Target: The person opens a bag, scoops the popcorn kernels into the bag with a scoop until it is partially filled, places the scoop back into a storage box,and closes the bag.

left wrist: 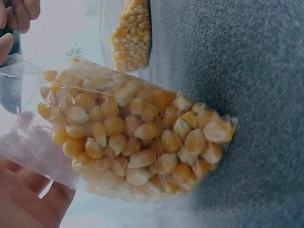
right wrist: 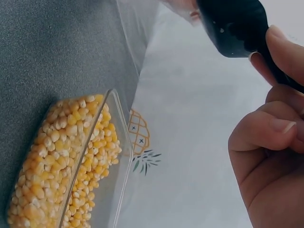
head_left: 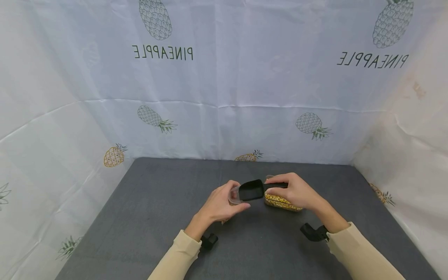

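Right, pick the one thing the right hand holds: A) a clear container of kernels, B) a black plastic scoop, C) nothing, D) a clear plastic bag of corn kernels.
B: the right hand grips the handle of the black plastic scoop, its bowl held at the mouth of the clear plastic bag of yellow corn kernels in the left hand.

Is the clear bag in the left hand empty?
No, the left wrist view shows the clear bag in the left hand packed with yellow corn kernels.
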`<state>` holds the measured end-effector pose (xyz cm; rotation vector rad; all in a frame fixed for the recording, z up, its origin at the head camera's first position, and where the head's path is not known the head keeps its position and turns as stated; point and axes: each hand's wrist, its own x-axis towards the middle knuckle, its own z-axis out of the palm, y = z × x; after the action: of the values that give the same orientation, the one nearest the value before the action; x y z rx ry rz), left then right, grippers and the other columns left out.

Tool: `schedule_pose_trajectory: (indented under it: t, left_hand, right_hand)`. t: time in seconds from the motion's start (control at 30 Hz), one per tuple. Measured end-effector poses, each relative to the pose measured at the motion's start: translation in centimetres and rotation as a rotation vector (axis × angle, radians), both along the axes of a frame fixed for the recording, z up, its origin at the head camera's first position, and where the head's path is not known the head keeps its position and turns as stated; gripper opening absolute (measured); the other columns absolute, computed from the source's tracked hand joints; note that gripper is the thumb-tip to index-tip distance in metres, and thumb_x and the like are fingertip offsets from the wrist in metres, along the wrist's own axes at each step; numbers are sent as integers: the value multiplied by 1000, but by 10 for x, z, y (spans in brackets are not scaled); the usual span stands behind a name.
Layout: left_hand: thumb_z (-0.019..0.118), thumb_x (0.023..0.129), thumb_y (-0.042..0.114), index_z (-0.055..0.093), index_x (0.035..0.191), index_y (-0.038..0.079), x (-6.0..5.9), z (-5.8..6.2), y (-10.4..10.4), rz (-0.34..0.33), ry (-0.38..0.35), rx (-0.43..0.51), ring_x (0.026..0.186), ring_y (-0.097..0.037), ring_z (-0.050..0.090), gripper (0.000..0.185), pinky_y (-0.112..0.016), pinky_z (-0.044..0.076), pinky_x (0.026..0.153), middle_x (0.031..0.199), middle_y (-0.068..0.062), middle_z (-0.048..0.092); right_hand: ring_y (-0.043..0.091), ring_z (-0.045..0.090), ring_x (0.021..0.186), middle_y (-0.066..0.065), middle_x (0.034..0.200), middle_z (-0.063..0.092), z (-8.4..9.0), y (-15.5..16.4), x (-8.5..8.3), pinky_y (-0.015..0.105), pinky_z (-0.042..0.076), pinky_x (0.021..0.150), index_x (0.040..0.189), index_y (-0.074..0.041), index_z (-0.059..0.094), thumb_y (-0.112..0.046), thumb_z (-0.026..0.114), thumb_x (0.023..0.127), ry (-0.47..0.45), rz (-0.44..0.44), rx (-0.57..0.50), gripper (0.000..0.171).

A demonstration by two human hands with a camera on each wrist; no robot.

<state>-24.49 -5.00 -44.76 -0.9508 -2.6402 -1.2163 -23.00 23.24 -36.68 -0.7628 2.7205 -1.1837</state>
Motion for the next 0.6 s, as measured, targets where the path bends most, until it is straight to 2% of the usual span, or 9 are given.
schedule_pose_trajectory:
  t: [0.07, 0.17, 0.27, 0.3, 0.33, 0.43, 0.53, 0.6]
  left_hand:
    - [75, 90, 48, 55, 131, 11, 0, 1, -1, 4, 2, 14, 75, -4, 60, 58, -31, 52, 71, 91, 6, 56]
    - [75, 91, 47, 56, 129, 12, -1, 0, -1, 16, 23, 19, 73, -5, 56, 55, -30, 50, 69, 88, 8, 54]
    - [75, 91, 45, 57, 127, 13, -1, -1, -1, 24, 49, 22, 73, -6, 53, 52, -29, 48, 68, 86, 9, 53]
    - [75, 91, 44, 57, 127, 13, -2, -1, -1, 26, 57, 23, 72, -6, 52, 51, -28, 47, 68, 86, 9, 52]
    - [75, 90, 43, 57, 127, 13, -2, -1, -1, 28, 64, 26, 72, -6, 51, 50, -28, 47, 68, 85, 10, 52]
    - [76, 90, 41, 58, 126, 12, -2, -1, -1, 27, 80, 36, 72, -7, 50, 50, -28, 45, 67, 84, 10, 52]
    - [76, 90, 41, 59, 126, 10, -2, -1, -1, 20, 89, 44, 71, -7, 50, 50, -28, 45, 66, 84, 9, 52]
    - [76, 90, 41, 59, 125, 9, -2, -1, -1, 16, 90, 47, 71, -7, 50, 51, -28, 45, 66, 84, 8, 52]
  right_hand:
    - [21, 64, 85, 16, 130, 66, 0, 4, 1, 38, 50, 75, 126, -7, 72, -29, 72, 97, 4, -22, -5, 37]
    - [22, 62, 81, 14, 126, 69, -1, 9, 2, 38, 49, 73, 125, -7, 72, -29, 73, 96, 14, -47, -20, 36]
    - [21, 64, 88, 12, 121, 71, -2, 16, 3, 37, 50, 74, 124, -7, 73, -28, 74, 95, 26, -66, -30, 36]
    - [18, 63, 81, 11, 119, 71, -2, 18, 3, 36, 50, 72, 124, -6, 73, -28, 74, 95, 25, -71, -37, 36]
    - [13, 57, 70, 10, 114, 72, -3, 20, 3, 34, 49, 67, 123, -6, 73, -27, 74, 95, 20, -76, -43, 36]
    - [8, 34, 49, 2, 79, 65, -4, 27, 5, 30, 41, 53, 123, -3, 72, -23, 75, 94, -18, -87, -74, 35]
    - [6, 28, 45, -4, 57, 43, -7, 34, 6, 29, 36, 46, 125, -1, 71, -21, 74, 95, -49, -95, -95, 36]
    - [7, 29, 45, -5, 56, 41, -9, 39, 7, 30, 37, 46, 126, 0, 70, -20, 73, 95, -49, -99, -98, 37]
